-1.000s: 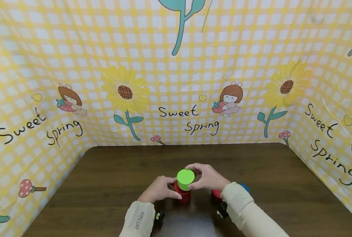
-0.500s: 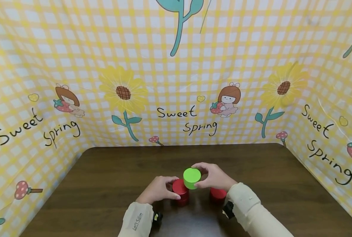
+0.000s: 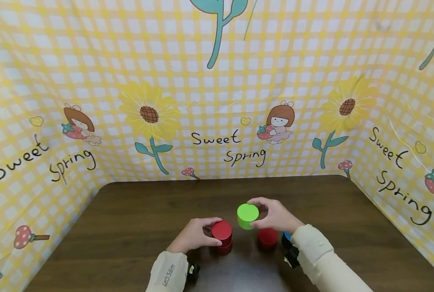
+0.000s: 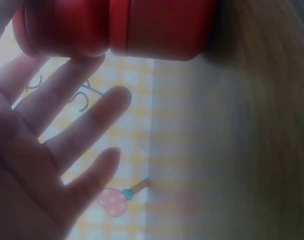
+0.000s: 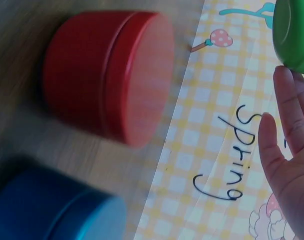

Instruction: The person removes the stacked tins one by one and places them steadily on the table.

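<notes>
Green canister [image 3: 248, 217] in the grasp of the right hand [image 3: 276, 215], above the counter [image 3: 158, 202]; the left hand [image 3: 195, 235] grips the upper red canister [image 3: 222, 232], stacked on another. The right wrist view shows the blue canister [image 5: 47, 210] the head view partly hides.

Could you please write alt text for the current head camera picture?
A person's right hand holds a green round container above a dark wood-grain table, while the left hand grips the upper red container of a stack of two. Another red container and a partly hidden blue one stand by the right sleeve, before a yellow-checked backdrop.
</notes>
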Motion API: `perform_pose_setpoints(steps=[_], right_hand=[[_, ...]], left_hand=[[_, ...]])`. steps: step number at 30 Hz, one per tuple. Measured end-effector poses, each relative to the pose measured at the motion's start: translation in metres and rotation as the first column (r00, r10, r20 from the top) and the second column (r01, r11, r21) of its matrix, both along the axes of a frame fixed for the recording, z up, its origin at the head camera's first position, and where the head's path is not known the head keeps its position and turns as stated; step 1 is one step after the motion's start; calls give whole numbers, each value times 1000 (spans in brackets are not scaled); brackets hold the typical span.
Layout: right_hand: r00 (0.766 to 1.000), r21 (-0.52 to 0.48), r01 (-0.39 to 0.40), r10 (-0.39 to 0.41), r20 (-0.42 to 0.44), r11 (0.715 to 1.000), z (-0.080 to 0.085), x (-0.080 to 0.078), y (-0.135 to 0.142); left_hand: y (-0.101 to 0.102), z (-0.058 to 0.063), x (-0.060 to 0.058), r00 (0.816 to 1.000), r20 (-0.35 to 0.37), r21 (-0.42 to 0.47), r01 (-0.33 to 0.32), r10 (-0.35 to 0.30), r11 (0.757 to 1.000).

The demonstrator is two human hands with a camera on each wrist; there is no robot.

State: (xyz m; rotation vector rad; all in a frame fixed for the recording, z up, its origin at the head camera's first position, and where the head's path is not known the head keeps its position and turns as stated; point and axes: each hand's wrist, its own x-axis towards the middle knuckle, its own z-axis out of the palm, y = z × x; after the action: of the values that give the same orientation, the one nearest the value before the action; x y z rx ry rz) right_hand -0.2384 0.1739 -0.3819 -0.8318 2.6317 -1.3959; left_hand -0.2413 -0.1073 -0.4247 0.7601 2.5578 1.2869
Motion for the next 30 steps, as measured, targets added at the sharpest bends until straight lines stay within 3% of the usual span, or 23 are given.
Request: perform_pose_setpoints(steps=[14,30], right_hand=[[999,10,21,-22,45,1000,1,3,18],[995,29,97,-97,5,995,-1,15,58]], left_hand=[[1,2,2,1000,-1,-31,-22,22,999],[2,2,5,999,-25,-68,-42,41,997]])
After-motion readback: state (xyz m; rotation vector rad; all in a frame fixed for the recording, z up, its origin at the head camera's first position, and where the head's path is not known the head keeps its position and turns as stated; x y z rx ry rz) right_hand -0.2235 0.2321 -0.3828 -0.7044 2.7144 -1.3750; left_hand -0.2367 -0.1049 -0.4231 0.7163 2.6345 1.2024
